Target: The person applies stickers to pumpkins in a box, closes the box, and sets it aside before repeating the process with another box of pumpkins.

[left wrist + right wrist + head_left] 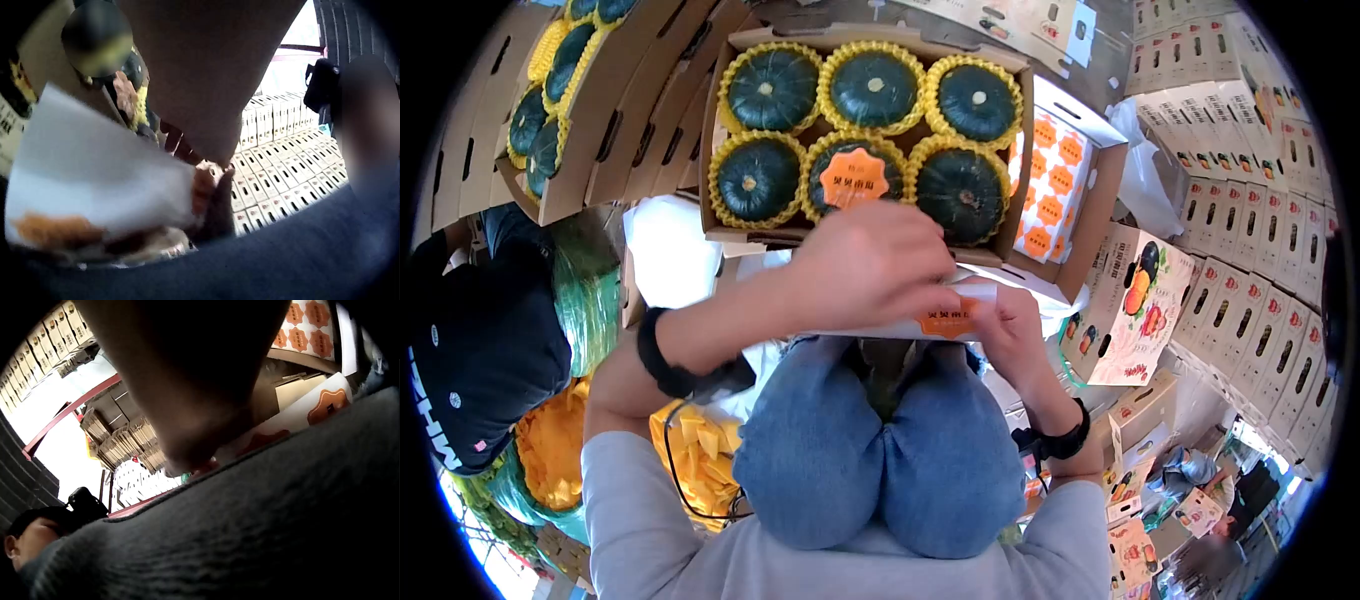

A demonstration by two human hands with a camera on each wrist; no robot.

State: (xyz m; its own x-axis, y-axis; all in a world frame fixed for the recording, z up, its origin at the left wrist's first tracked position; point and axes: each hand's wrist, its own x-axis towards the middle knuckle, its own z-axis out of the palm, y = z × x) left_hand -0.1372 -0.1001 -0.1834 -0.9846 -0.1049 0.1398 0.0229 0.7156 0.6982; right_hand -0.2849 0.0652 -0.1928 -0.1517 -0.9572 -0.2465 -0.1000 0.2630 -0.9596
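In the head view, my left hand [875, 258], slightly blurred, has curled fingers pinching the edge of a white sticker sheet [850, 322] above my lap. My right hand [1012, 335] grips the sheet's right end, beside an orange sticker [948, 316]. The white sheet [94, 169] hangs bent in the left wrist view; its orange print [328, 406] shows in the right wrist view. Just ahead, dark green squashes [772, 90] in yellow foam nets sit in a cardboard box [720, 233]. A scalloped orange sticker [855, 178] is on the front middle squash.
An open box [1100, 215] with more sticker sheets [1055, 185] adjoins the squash box on the right. Stacked cartons [1260, 220] line the far right. Left are leaning cardboard boxes [635, 130], a person in dark clothes [495, 340] and cut orange pieces [700, 450].
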